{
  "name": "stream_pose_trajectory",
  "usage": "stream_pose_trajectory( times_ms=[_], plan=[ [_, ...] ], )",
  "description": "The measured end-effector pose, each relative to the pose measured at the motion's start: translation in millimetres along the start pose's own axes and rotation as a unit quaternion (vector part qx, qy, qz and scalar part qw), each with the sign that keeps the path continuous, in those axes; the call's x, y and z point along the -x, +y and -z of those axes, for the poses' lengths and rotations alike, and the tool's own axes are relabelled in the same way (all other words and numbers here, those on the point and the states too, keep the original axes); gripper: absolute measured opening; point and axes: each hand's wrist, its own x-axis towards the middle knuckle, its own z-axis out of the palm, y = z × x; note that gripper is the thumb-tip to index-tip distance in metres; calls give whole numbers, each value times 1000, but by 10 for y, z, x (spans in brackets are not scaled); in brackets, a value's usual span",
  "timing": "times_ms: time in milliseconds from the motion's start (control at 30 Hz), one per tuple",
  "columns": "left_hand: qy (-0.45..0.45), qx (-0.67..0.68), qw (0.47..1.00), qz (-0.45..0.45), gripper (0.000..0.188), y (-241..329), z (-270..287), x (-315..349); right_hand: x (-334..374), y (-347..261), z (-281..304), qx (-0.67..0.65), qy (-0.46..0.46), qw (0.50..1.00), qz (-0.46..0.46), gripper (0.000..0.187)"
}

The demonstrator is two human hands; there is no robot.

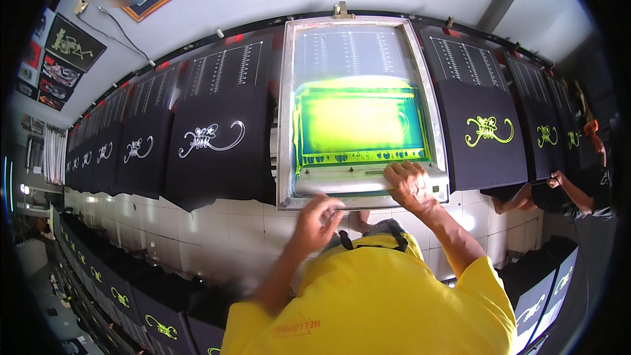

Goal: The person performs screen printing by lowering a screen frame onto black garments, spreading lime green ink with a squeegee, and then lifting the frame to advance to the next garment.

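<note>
A metal-framed printing screen (285, 112) lies in front of me, with bright yellow-green ink (355, 121) spread over its mesh. Along the near end of the frame rests a metal-bar squeegee (328, 181). My right hand (409, 185) is closed over the right part of that bar, fingers bent across its top. My left hand (320, 221) is at the frame's near edge, left of centre; its fingers look curled but are smeared by motion, so whether they grip the edge is unclear. Whatever lies beneath the screen is hidden by ink and frame.
Left of the screen, black shirts (217, 174) on boards bear white prints; to the right, black shirts (483, 164) bear yellow-green ones. A clamp (342, 10) sits at the frame's far end. Another person (582, 190) is at the far right. A second row of shirts (141, 296) runs behind me.
</note>
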Motion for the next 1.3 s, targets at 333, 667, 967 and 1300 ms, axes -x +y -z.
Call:
stream_pose_trajectory(
  times_ms=[333,667,967,1300],
  plan=[
    [-102,-450,887,-2,54,-253,408,-480,282,328,302,11,-85,994,-67,52],
    [-17,-407,911,-71,28,-666,477,-1077,-11,929,-27,-12,-16,997,-72,23],
    [-32,-419,906,-60,27,-782,832,-2214,-997,1633,-239,44,-49,995,-72,13],
    [-29,-411,909,-60,40,-455,656,-1209,-36,969,150,-22,17,997,-65,20]
  ],
)
